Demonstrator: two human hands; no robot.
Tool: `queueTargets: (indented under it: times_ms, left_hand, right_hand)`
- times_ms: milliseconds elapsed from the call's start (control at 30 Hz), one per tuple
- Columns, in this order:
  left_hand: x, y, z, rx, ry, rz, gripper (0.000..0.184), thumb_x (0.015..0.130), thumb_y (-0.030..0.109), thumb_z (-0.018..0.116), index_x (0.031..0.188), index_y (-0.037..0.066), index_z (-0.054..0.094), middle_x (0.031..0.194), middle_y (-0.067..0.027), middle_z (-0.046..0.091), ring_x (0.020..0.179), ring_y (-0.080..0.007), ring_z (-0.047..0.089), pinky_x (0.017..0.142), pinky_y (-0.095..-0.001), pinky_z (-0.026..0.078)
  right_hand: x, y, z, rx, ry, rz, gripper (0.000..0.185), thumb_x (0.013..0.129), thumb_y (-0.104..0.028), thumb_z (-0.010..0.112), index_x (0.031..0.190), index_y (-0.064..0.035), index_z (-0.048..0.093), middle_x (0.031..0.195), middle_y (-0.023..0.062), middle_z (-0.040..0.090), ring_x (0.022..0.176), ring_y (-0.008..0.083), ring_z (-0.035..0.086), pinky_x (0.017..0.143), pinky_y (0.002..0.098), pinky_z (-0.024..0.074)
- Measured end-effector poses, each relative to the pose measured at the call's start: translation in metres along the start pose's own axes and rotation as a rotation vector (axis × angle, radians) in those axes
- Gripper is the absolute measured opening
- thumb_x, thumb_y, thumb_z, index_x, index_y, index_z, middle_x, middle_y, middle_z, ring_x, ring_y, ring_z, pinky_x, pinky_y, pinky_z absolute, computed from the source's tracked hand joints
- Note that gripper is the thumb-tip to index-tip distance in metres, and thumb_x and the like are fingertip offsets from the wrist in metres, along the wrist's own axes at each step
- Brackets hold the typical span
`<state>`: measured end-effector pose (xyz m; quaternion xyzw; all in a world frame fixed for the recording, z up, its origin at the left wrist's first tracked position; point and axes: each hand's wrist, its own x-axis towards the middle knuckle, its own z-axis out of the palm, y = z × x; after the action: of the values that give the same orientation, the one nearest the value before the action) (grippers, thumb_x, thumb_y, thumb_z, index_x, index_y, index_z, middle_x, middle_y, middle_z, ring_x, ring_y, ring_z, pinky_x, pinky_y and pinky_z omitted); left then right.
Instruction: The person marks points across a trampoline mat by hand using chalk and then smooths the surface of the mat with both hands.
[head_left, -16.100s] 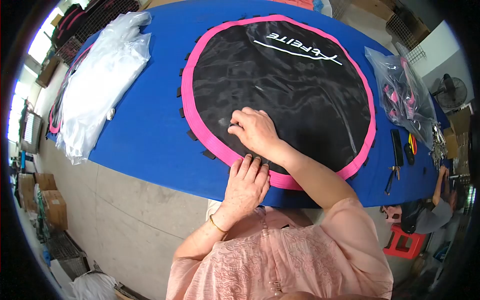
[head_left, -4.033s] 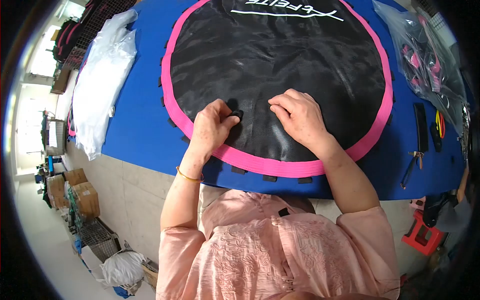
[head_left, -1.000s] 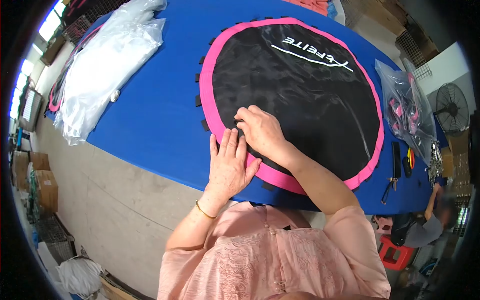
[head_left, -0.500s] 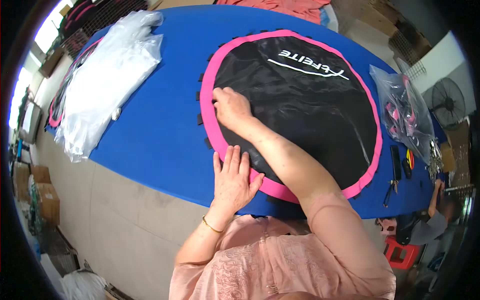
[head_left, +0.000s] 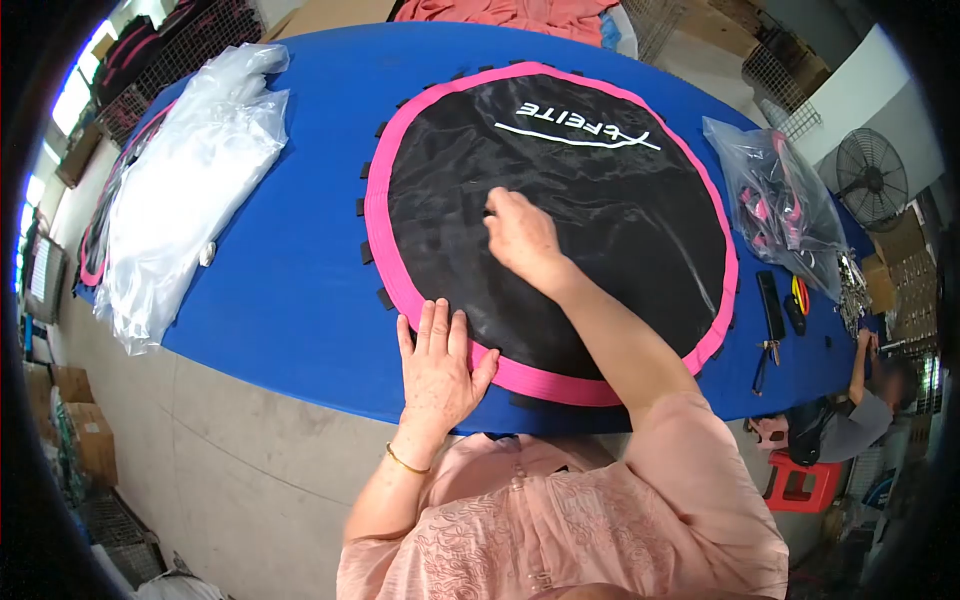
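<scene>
A round black trampoline mat (head_left: 600,260) with a pink border and short black tabs lies flat on the blue table (head_left: 300,270); white lettering shows near its far edge. My left hand (head_left: 440,370) rests flat with fingers stretched on the pink border at the near left. Over the black fabric, left of the middle, is my right hand (head_left: 524,238), its fingers closed in a pinch. Something small and dark shows at the fingertips, too little to name. Whether the right fingers touch the fabric I cannot tell.
Clear plastic bags (head_left: 190,190) cover another pink-edged piece at the left. A clear bag of parts (head_left: 780,200) lies at the right, near a black tool (head_left: 770,305) and keys. Beyond are a fan (head_left: 870,178), a red stool (head_left: 803,484) and another person (head_left: 845,425).
My right hand has moved off the left pink border, rightward over the black fabric. My left hand stays flat on the near-left border. The whole view has shifted slightly.
</scene>
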<state>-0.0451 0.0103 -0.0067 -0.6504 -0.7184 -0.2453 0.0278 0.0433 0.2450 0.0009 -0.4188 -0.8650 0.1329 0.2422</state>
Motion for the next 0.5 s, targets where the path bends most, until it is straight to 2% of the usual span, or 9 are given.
queueTargets:
  times_ms: [133,333,500]
  left_hand:
    - [0.0,0.001,0.0,0.013,0.01,0.008,0.067,0.093,0.043,0.074,0.138,-0.005,0.061,0.15,-0.0289,0.057,0.146,-0.0435,0.049,0.124,-0.0658,0.028]
    - [0.0,0.0,0.002,0.025,0.009,0.015,0.067,0.094,0.047,0.072,0.135,-0.005,0.064,0.149,-0.0289,0.057,0.147,-0.0425,0.047,0.125,-0.0667,0.025]
    - [0.001,0.001,-0.001,0.037,-0.005,0.015,0.067,0.094,0.047,0.072,0.135,-0.005,0.064,0.149,-0.0285,0.057,0.147,-0.0428,0.048,0.124,-0.0676,0.026]
  right_hand:
    - [-0.01,0.038,-0.03,-0.049,0.018,0.193,0.02,0.095,-0.016,0.071,0.112,-0.0083,0.062,0.112,0.0151,0.073,0.107,0.0389,0.071,0.09,0.0502,0.0563]
    - [0.0,0.082,-0.047,-0.049,0.101,0.342,0.019,0.097,-0.018,0.07,0.111,-0.0075,0.062,0.114,0.0166,0.072,0.108,0.0405,0.07,0.09,0.0508,0.0553]
    - [0.012,0.056,-0.019,-0.034,0.114,0.246,0.021,0.094,-0.017,0.071,0.111,-0.0081,0.063,0.112,0.0173,0.072,0.107,0.0409,0.07,0.09,0.0522,0.0563]
